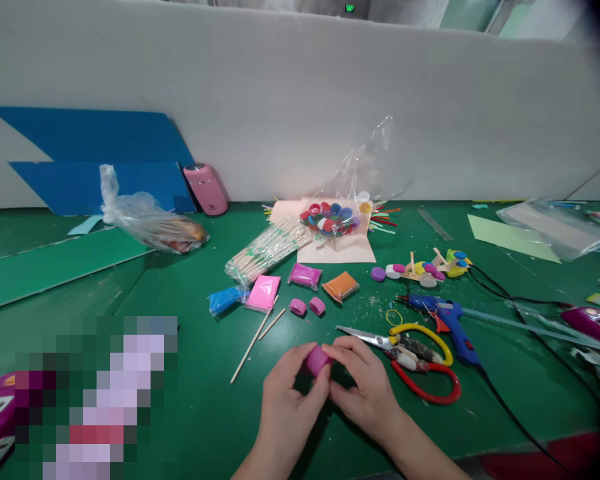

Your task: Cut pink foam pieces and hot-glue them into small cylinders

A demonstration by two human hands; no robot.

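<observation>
Between the fingertips of both my hands is a small round pink-purple piece point(317, 361); whether it is modelling clay or a cap I cannot tell. My left hand point(296, 390) pinches it from the left, and my right hand point(364, 387) closes on its right side. Just beyond lie two pink bottle caps point(307, 307). Soft modelling clay sits in packets behind them: a magenta packet point(305, 275), a pink packet point(263, 293), a blue packet point(226, 301) and an orange packet point(341, 287). Two thin wooden sticks point(255, 340) rest left of the caps.
Scissors point(410, 353) and a blue glue gun point(445, 317) with its cord lie at right. Behind them is a figure of caps and sticks point(423, 270). Farther back are wrapped chopsticks point(270, 250), a bag of bottle caps point(333, 220) and a pink tumbler point(206, 189).
</observation>
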